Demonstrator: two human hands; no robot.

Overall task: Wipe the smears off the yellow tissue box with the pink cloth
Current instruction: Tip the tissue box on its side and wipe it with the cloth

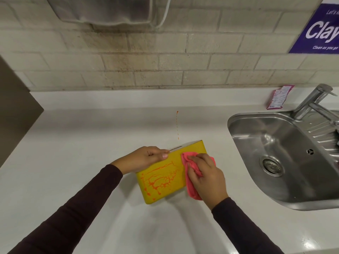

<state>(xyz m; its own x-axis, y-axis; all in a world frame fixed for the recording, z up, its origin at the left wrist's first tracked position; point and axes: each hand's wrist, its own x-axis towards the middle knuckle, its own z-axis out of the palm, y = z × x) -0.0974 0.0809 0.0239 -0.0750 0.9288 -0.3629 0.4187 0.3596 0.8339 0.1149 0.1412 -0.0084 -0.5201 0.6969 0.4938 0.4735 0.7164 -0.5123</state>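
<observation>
Yellow tissue box (161,173) between both hands

Tissue box (161,173) on counter (73,140) (sink (271,143) right).

yellow tissue box (161,173) w/ orange smears (161,180), pink cloth (190,173) on rt end

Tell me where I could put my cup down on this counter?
Lots of bare counter lies left of the yellow tissue box, up to the tiled wall. Near the front edge is free too. Avoid the orange drip line behind the box. It's crowded where the left hand steadies the box and the right hand presses the pink cloth, beside the sink.
</observation>
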